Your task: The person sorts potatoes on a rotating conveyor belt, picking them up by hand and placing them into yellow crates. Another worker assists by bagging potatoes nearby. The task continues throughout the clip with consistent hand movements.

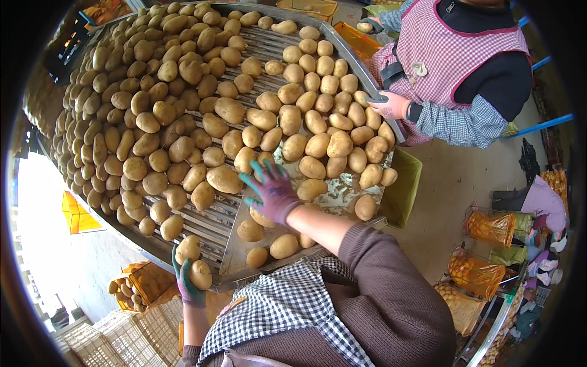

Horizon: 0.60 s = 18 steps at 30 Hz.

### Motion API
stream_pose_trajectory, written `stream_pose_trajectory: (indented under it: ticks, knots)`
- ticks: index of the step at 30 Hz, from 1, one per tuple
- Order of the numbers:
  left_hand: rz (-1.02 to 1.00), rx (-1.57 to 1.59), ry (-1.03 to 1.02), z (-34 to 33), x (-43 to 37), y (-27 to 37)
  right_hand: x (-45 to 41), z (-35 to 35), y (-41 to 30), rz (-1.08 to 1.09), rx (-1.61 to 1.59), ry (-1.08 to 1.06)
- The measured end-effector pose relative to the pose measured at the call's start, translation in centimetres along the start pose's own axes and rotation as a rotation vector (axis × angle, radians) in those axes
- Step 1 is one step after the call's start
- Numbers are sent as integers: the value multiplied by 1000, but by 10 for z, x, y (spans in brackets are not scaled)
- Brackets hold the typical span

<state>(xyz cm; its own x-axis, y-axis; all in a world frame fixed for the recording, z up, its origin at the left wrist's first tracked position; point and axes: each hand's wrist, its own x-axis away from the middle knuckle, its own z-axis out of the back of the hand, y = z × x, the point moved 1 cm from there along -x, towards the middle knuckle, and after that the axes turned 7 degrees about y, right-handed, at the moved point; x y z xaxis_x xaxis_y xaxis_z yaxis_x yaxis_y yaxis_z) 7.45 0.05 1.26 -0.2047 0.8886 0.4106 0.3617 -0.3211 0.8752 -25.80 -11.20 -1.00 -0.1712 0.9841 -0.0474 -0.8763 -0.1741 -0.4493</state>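
Observation:
Many potatoes [222, 179] lie on a slatted metal sorting table [208, 229] in front of me, heaped at the left and spread thinner at the right. My left hand [190, 282], in a purple and green glove, is at the table's near edge and holds two potatoes [195, 261]. Gloved the same way, my right hand [275, 190] is over the middle of the table with its fingers spread, palm down, close above or against potatoes. Whether its fingertips touch them is hard to tell. Under my right forearm, several potatoes [283, 246] rest on a flat metal plate [236, 257].
A co-worker [458, 69] in a checked apron stands at the right, one gloved hand on the metal rim [367, 78]. A yellow-green container [403, 188] is beside the table. Filled orange mesh bags [153, 280] and plastic crates [128, 335] stand lower left; more people and bags are far right.

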Motion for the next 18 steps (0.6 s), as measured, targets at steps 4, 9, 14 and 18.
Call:
stream_pose_trajectory:
  ticks: [4, 9, 14, 18]
  knots:
    - [-24, -80, 20, 0, -2, -2, -32, -13, -13, 90, 143, -187]
    - [51, -45, 145, 10, -4, -6, -11, 19, 65, 112, 221, -7]
    - [-36, -85, 44, 7, -4, -3, 55, 38, 110, 8, 288, 62]
    - [-22, -50, 38, 2, 1, 3, 99, 50, 129, -48, 338, 111]
